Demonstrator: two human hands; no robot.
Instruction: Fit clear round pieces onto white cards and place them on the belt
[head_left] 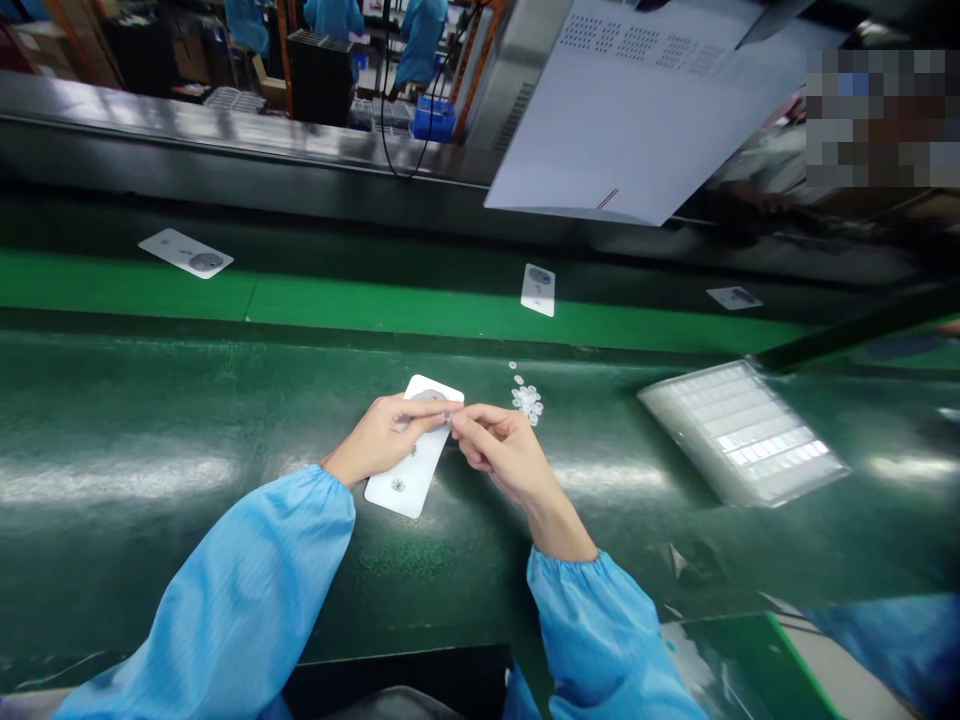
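A white rounded-corner panel (420,480) with a grey round patch near its far end and small dark fittings lies at a slant on the green bench. My left hand (386,435) rests over its left edge, index finger and thumb reaching across to a tiny clear piece (448,417). From the other side, my right hand (506,450) pinches at the same piece with thumb and forefinger. The fingertips of both hands meet there, so its exact shape is partly hidden. Just beyond my right hand sits a small pile of clear round discs (528,402), two lying apart.
A clear plastic-wrapped stack of white trays (750,430) lies at right. Along the green belt (337,305) behind the bench lie similar white panels (187,253), (538,290), (735,298). A white paper sheet (600,120) hangs overhead. Blue-clad people (412,40) are in the background.
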